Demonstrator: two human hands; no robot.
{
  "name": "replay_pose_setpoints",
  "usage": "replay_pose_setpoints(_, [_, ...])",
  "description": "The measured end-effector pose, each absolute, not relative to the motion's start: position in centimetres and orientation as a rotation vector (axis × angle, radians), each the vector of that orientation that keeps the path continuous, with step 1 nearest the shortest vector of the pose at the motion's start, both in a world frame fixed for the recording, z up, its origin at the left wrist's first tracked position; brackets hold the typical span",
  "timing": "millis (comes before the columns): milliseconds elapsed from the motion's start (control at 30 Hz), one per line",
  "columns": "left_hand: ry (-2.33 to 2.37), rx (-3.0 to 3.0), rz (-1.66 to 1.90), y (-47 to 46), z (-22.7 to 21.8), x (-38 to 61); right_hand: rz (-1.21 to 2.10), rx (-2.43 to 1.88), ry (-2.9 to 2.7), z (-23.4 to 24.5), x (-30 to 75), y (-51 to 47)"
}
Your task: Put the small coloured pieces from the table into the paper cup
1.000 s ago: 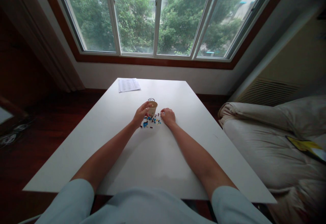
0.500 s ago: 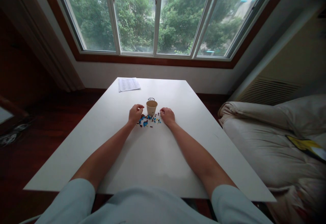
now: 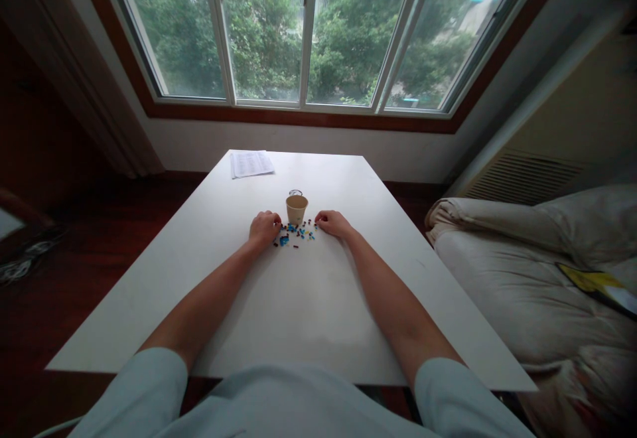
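Observation:
A tan paper cup (image 3: 297,211) stands upright on the white table, its inside wall showing but not its bottom. In front of it lie several small pieces (image 3: 284,241) in blue, dark red and yellow, too small to name exactly. My left hand (image 3: 265,227) rests left of the cup, at the edge of the pieces, with fingers curled together. On the other side, my right hand (image 3: 334,223) has its fingertips pinched close to the right edge of the pieces. Whatever either hand holds is too small to make out.
Behind the cup lies a thin dark loop (image 3: 295,192). Printed sheets of paper (image 3: 252,164) are at the far left corner of the white table (image 3: 298,318). A couch (image 3: 488,272) stands to the right, and a window (image 3: 308,40) is beyond the table.
My left hand has lowered to the pieces and its fingers have curled in. My right hand has shifted slightly right, its fingertips now down near the table.

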State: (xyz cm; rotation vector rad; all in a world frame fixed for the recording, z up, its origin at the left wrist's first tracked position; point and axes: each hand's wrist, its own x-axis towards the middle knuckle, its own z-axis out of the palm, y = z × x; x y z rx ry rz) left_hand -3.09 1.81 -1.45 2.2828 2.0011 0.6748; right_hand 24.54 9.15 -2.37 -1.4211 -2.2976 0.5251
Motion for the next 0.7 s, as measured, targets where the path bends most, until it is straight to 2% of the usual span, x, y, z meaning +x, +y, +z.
replay_pose_setpoints(367, [1.899,2.383,0.608,1.0,-0.7,-1.9,0.853,-1.204,-2.251,-2.6,25.1,8.7])
replay_pose_setpoints(700, [1.737,2.462,0.413,-0.4,0.0,0.0,0.830,-1.122,-2.330,-2.6,22.9,7.3])
